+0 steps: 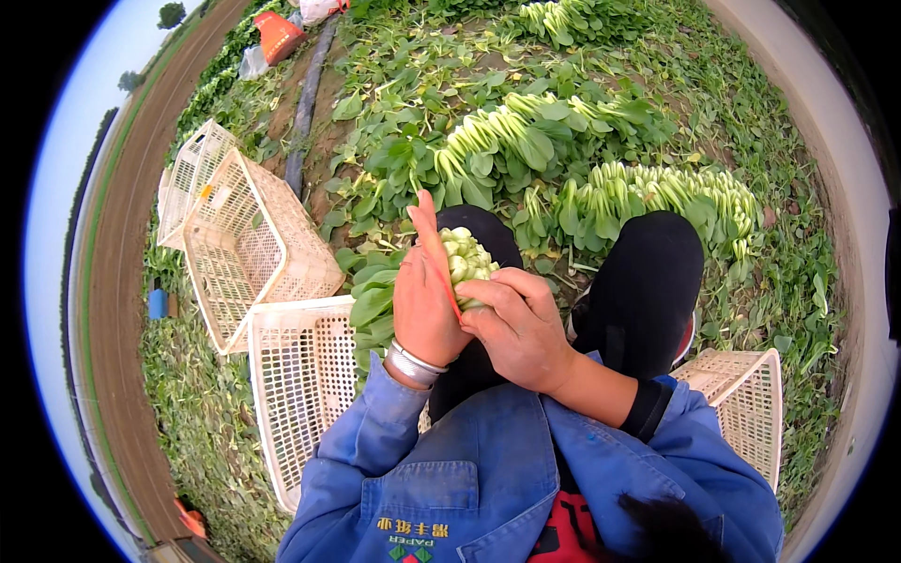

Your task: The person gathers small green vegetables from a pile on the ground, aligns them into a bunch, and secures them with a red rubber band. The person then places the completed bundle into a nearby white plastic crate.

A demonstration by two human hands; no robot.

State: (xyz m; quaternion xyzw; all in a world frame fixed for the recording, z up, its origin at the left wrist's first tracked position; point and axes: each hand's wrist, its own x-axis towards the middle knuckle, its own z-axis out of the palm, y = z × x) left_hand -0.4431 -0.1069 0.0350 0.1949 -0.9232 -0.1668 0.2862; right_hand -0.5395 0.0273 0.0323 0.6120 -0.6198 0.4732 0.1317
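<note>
A bunch of bok choy (466, 255) is held over my lap, its pale stem ends gathered toward the right and its green leaves (374, 298) spilling out on the left. My left hand (424, 305) presses around the bunch, with one or two fingers stretched upward. A thin red band (448, 289) runs along the edge of that hand beside the stems. My right hand (523, 328) is closed at the stem side, its fingertips pinching at the lower end of the band. The far side of the bunch is hidden by my hands.
Rows of laid-out bok choy (657, 197) and a second heap (507, 141) lie ahead on leaf-strewn ground. White plastic crates stand at the left (253, 239), near left (300, 375) and right (751, 403). A dark hose (308, 103) runs past an orange bag (279, 38).
</note>
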